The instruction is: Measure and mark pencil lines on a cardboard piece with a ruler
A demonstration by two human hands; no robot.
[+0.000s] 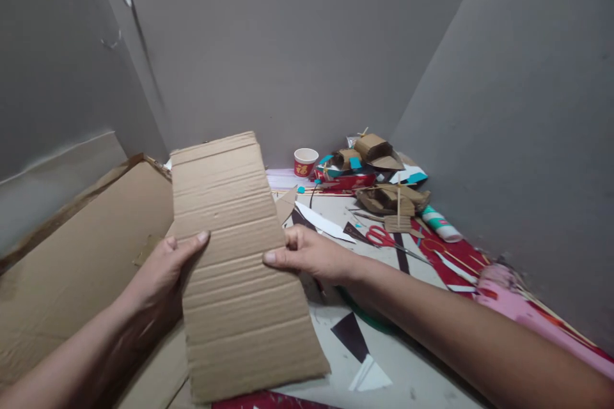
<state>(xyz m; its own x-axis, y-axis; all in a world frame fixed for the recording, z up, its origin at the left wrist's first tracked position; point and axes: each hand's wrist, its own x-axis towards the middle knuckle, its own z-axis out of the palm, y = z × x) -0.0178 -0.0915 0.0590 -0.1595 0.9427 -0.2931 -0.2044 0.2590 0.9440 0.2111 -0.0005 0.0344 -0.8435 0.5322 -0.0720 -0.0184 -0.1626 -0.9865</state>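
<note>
A tall piece of brown corrugated cardboard (pixel 235 204) is held up in front of me, with crease lines running across it. My left hand (pixel 165 268) grips its left edge, thumb on the near face and the other fingers hidden behind. At the right edge my right hand (pixel 311 255) pinches it the same way, thumb in front. Beyond my right hand lie red-handled scissors (pixel 381 236) on the table, blades toward the right. A black paper scrap (pixel 352 335) and a white scrap (pixel 370 376) lie below my right forearm.
A large cardboard box (pixel 96 255) fills the left side. Against the back wall stand a red-and-white paper cup (pixel 306 163) and cardboard models (pixel 377 150). A green-and-white tube (pixel 440 225) and a pink object (pixel 532 319) lie along the right wall.
</note>
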